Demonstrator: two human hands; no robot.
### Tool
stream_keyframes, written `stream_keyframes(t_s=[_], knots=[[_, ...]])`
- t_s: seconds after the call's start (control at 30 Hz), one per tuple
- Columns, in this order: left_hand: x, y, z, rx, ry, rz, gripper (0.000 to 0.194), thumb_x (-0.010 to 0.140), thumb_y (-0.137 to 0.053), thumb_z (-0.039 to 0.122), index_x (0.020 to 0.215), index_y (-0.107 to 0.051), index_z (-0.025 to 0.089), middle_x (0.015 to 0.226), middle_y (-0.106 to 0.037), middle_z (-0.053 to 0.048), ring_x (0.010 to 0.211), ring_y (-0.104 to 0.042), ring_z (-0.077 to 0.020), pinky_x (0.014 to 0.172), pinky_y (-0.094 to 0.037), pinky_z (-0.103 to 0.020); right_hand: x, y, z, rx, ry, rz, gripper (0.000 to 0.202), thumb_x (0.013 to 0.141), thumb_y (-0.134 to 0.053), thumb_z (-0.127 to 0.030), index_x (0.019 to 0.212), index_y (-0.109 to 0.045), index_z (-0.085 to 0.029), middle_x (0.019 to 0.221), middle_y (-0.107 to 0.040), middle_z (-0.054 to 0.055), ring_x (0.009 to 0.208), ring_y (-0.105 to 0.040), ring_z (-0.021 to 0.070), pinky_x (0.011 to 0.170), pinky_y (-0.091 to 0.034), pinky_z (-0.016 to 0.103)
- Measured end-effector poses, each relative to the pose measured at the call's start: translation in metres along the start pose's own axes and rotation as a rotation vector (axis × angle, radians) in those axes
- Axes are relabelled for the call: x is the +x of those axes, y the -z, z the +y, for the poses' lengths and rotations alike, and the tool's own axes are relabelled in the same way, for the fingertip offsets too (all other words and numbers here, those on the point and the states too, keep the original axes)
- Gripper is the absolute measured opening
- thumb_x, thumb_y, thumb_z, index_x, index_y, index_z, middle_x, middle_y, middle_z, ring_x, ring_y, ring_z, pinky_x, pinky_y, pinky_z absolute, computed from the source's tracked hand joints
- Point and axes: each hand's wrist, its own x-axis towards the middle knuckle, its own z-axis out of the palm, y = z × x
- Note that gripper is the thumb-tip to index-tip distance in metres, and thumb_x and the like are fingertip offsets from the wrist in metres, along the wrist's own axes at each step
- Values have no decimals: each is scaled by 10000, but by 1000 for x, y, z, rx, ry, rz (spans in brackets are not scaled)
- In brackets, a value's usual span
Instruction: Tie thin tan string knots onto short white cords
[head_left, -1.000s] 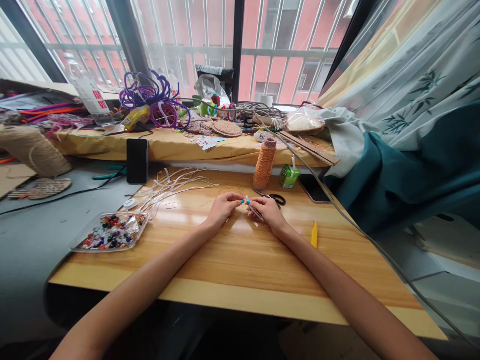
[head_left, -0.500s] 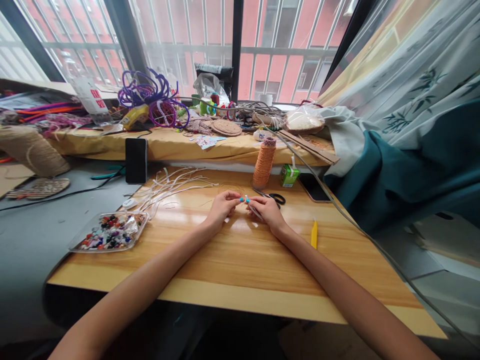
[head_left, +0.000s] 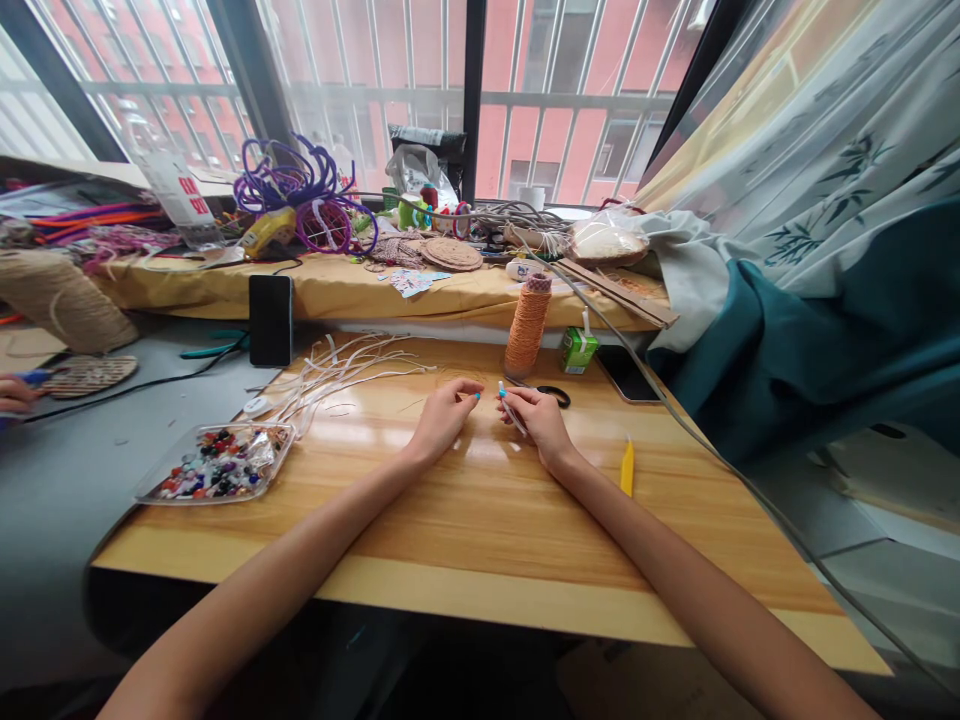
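Observation:
Over the middle of the wooden table (head_left: 480,540), my right hand (head_left: 534,415) pinches a thin white strip (head_left: 514,414) that slants between its fingers. My left hand (head_left: 448,412) is a short way to the left, thumb and forefinger brought together; anything between those fingertips is too small to make out. A small gap separates the two hands. Black-handled scissors (head_left: 555,394) lie just behind my right hand, partly covered by it. An orange thread spool (head_left: 528,328) stands behind them. Loose white strips (head_left: 337,372) spread out at the back left.
A clear tray of beads (head_left: 217,465) sits at the left edge. A yellow tool (head_left: 627,468), green carton (head_left: 579,348) and dark phone (head_left: 628,374) are on the right. Another phone (head_left: 271,321) stands at the back left. Another person's hand (head_left: 15,393) shows at far left.
My hands have moved slightly apart, and the white strip stays with my right hand. Another person's hand holding something blue has come in at the far left.

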Motion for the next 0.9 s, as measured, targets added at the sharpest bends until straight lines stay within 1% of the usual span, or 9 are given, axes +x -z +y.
stream_keyframes(t_s=[0.07, 0.1, 0.23, 0.33, 0.43, 0.57, 0.7, 0.8, 0.9], knots=[[1, 4, 1, 129, -141, 52, 179, 692, -479, 178, 825, -595, 148, 833, -594, -34, 630, -476, -92, 610, -365, -197, 0, 0, 0, 22, -15, 28, 175, 590, -599, -283, 658, -608, -122, 554, -576, 5, 460, -494, 70, 481, -406, 205], [2, 6, 1, 173, -176, 49, 173, 703, -475, 194, 821, -594, 150, 839, -599, -34, 641, -484, -97, 619, -365, -199, 0, 0, 0, 29, -21, 40, 172, 586, -600, -284, 651, -604, -125, 550, -574, 3, 460, -494, 71, 484, -409, 206], [2, 9, 1, 293, -193, -113, 222, 722, -484, 331, 704, -620, 156, 665, -615, -13, 584, -495, -108, 540, -335, -190, -1, 0, -2, 46, -24, 65, 157, 576, -596, -282, 620, -592, -132, 535, -565, -5, 464, -493, 72, 497, -420, 207], [1, 9, 0, 310, -217, -192, 232, 718, -493, 336, 667, -632, 158, 623, -617, -8, 572, -503, -107, 530, -326, -186, -1, 0, -2, 27, -29, 60, 165, 579, -594, -288, 630, -592, -131, 544, -567, -4, 469, -500, 74, 496, -424, 207], [2, 9, 0, 229, -228, -167, 224, 736, -467, 293, 670, -630, 153, 650, -625, -15, 607, -522, -111, 577, -348, -187, 1, 0, 2, -20, -8, 31, 170, 596, -585, -289, 650, -595, -129, 560, -569, -3, 473, -506, 74, 494, -428, 206], [4, 10, 0, 128, -165, -125, 178, 717, -495, 267, 754, -627, 153, 709, -628, -21, 656, -531, -120, 603, -362, -195, 1, 1, 6, -104, 42, -10, 167, 626, -564, -286, 669, -604, -130, 564, -568, -2, 480, -513, 74, 479, -421, 195], [5, 9, -1, 163, -143, -102, 171, 734, -484, 249, 807, -609, 158, 730, -616, -21, 645, -512, -115, 602, -368, -205, 0, 1, 7, -147, 41, -18, 166, 638, -554, -289, 680, -610, -139, 578, -578, -2, 484, -515, 72, 471, -419, 187], [5, 10, 0, 292, -254, -58, 169, 755, -473, 274, 809, -585, 160, 771, -594, -29, 678, -506, -116, 620, -369, -208, 0, 0, 7, -140, 39, -16, 166, 634, -556, -295, 671, -605, -140, 577, -578, -3, 481, -514, 72, 469, -417, 187], [2, 11, 1, 523, -388, -56, 207, 765, -464, 341, 835, -558, 170, 819, -563, -35, 706, -504, -122, 615, -361, -212, 1, 0, 6, -125, 44, -2, 159, 627, -558, -292, 644, -592, -137, 566, -572, -3, 476, -517, 75, 467, -413, 189]])
